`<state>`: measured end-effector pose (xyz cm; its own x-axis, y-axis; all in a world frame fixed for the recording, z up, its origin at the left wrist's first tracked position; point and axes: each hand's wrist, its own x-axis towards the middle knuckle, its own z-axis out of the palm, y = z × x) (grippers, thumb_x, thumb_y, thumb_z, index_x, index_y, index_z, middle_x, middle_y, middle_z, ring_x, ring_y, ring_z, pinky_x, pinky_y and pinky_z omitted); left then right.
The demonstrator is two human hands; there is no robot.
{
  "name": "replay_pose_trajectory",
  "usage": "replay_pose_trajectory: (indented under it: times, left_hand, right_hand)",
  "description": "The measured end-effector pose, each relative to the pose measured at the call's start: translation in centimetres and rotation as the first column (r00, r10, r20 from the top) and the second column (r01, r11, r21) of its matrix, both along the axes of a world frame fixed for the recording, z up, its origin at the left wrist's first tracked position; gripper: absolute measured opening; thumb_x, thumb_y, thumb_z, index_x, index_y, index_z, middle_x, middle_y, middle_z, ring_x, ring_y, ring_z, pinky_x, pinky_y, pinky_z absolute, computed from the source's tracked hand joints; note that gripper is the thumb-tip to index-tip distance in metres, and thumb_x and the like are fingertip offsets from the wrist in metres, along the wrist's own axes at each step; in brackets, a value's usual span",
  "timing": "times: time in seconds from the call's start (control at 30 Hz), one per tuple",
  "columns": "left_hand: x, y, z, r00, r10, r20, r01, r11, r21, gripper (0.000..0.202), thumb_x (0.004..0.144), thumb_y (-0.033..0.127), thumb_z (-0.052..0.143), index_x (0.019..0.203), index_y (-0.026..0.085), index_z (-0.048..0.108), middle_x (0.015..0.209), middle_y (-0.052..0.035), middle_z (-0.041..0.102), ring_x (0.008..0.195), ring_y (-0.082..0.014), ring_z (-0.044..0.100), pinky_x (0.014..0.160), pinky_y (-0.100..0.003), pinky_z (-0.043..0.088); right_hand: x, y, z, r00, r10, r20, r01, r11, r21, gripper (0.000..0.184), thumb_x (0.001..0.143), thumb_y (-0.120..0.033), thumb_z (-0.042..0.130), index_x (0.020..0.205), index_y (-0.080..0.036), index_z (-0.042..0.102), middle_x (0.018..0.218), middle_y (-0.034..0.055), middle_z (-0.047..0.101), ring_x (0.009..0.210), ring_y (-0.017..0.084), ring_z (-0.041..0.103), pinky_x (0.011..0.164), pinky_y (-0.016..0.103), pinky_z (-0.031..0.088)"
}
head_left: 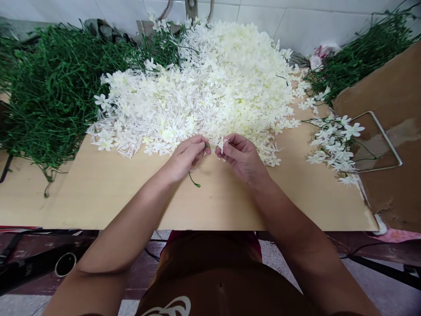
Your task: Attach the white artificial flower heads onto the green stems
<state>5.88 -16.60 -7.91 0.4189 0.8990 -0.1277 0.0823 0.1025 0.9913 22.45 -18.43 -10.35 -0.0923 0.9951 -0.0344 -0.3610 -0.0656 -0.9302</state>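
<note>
Forearms (140, 204) angling inward over the desk (210, 206)! Left hand (187, 154) pinched on a green stem (194, 181), right hand (241, 157) facing it, nipping a white flower (221, 144).

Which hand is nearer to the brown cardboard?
The right hand: it is to the left of the cardboard, across a stretch of table. The left hand is farther away, beyond the right hand.

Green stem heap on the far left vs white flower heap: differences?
Color: the green stem heap is dark green; the white flower heap is white to pale yellow. Texture: the green stem heap is stringy and tangled; the white flower heap is densely petaled. Shared: both are loose piles of many pieces.
</note>
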Motion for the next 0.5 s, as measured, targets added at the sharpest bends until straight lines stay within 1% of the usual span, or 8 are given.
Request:
replay_pose_trajectory:
  times: [0.1,0.17,0.23,0.33,0.5]
  left_hand:
    - [-0.02,0.11,-0.36,1.000,0.007,-0.026,-0.006,0.999,0.033,0.027,0.079,0.039,0.052,0.061,0.019,0.049,0.054,0.0040,0.034,0.048,-0.0085,0.028,0.046,-0.024,0.021]
    - [-0.04,0.13,-0.59,0.999,-0.005,-0.053,0.009,0.997,0.076,0.029,0.081,0.039,0.054,0.061,0.019,0.047,0.056,0.0035,0.037,0.051,-0.0088,0.031,0.047,-0.023,0.024]
    - [-0.06,0.11,-0.71,0.996,-0.028,-0.081,0.038,0.992,0.122,0.031,0.083,0.042,0.055,0.063,0.019,0.048,0.058,0.0032,0.039,0.053,-0.0096,0.034,0.049,-0.023,0.026]
    - [-0.05,0.11,-0.72,0.991,-0.051,-0.125,0.075,0.979,0.188,0.036,0.085,0.049,0.054,0.065,0.019,0.048,0.059,0.0030,0.039,0.058,-0.0111,0.037,0.052,-0.024,0.029]
    - [-0.02,0.20,-0.80,0.985,-0.057,-0.163,0.094,0.968,0.232,0.038,0.086,0.051,0.053,0.065,0.019,0.049,0.058,0.0030,0.038,0.060,-0.0120,0.039,0.053,-0.024,0.029]
  right_hand:
    - [0.02,0.01,-0.05,1.000,0.005,0.015,-0.005,1.000,-0.008,0.042,0.056,-0.050,0.087,0.072,-0.022,0.060,0.064,-0.0052,0.058,0.061,0.010,0.056,0.066,0.027,0.052]
    - [-0.08,-0.03,0.00,0.999,0.009,0.046,-0.010,1.000,0.019,0.042,0.055,-0.049,0.088,0.074,-0.022,0.061,0.066,-0.0047,0.059,0.061,0.009,0.055,0.066,0.028,0.052]
    - [-0.18,-0.11,0.12,0.996,0.005,0.092,-0.011,0.998,0.060,0.041,0.057,-0.048,0.087,0.077,-0.021,0.063,0.068,-0.0036,0.061,0.062,0.010,0.056,0.067,0.028,0.052]
    - [-0.22,-0.26,0.31,0.986,-0.035,0.166,0.013,0.991,0.131,0.037,0.062,-0.048,0.084,0.078,-0.020,0.064,0.069,-0.0023,0.062,0.064,0.010,0.057,0.067,0.027,0.051]
    - [-0.05,-0.41,0.42,0.966,-0.113,0.235,0.066,0.978,0.198,0.032,0.067,-0.046,0.081,0.077,-0.020,0.065,0.071,-0.0015,0.064,0.065,0.011,0.058,0.064,0.027,0.051]
